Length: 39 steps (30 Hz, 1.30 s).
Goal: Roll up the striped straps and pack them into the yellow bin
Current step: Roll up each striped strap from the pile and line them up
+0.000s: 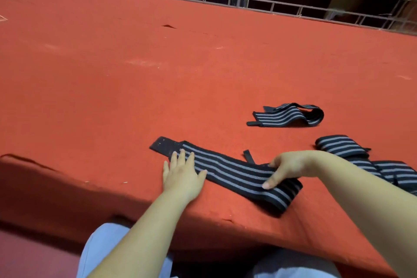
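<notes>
A black strap with grey stripes [228,170] lies stretched flat on the red cloth near the front edge, its plain black end to the far left. My left hand [182,171] presses flat on it near that end, fingers straight. My right hand [286,168] grips the strap's near-right part, thumb on top and fingers curled over the far edge. A second strap [288,115] lies loosely folded farther back. More striped straps [345,146] are heaped at the right, partly behind my right forearm. No yellow bin is in view.
The red cloth table [158,74] stretches wide to the left and back. A metal truss railing [248,0] runs along its far edge against a dark background. The table's front edge drops off just before my light-trousered knees [103,253].
</notes>
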Tool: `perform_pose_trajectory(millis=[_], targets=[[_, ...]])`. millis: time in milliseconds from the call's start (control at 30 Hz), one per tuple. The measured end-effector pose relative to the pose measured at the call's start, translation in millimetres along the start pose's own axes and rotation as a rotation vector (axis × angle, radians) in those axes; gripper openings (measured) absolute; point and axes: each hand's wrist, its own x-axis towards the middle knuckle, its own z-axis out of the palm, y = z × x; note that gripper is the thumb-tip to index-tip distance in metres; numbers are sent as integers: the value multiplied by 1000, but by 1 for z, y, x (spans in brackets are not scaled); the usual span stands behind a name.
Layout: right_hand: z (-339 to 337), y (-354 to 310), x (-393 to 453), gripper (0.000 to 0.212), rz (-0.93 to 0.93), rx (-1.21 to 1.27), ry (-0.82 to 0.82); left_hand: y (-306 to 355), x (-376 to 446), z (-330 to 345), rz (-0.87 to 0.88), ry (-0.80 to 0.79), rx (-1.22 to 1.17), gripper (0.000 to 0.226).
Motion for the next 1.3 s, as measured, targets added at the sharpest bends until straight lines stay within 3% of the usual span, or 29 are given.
perform_pose_trajectory(millis=[100, 233, 300, 367, 433, 500, 533, 667, 833, 1067, 1300], targets=[[-12, 12, -9, 22, 37, 36, -59, 8, 3, -5, -38, -57, 83, 66], [-40, 24, -38, 18, 73, -79, 58, 24, 7, -12, -117, -121, 181, 64], [-52, 33, -53, 29, 111, -214, 143, 35, 6, -11, -147, -107, 220, 62], [-60, 46, -64, 34, 143, -303, 251, 55, 0, -5, -43, -14, 176, 57], [-62, 57, -72, 38, 176, -358, 329, 82, -11, 9, 215, 50, 5, 50], [-60, 66, -79, 38, 190, -365, 347, 109, -25, 25, 426, 10, -57, 45], [-58, 71, -82, 37, 195, -363, 349, 120, -30, 32, 453, -2, -8, 46], [-52, 96, -90, 39, 242, -380, 391, 143, -29, 42, 350, 28, 143, 49], [-53, 123, -85, 34, 307, -434, 492, 164, -22, 45, 408, -33, 92, 39], [-50, 97, -42, 24, 54, -325, 640, 169, 11, 42, 362, -60, 9, 42], [-35, 66, 52, 60, -8, -230, 623, 162, 62, 44, 274, -49, 109, 67]])
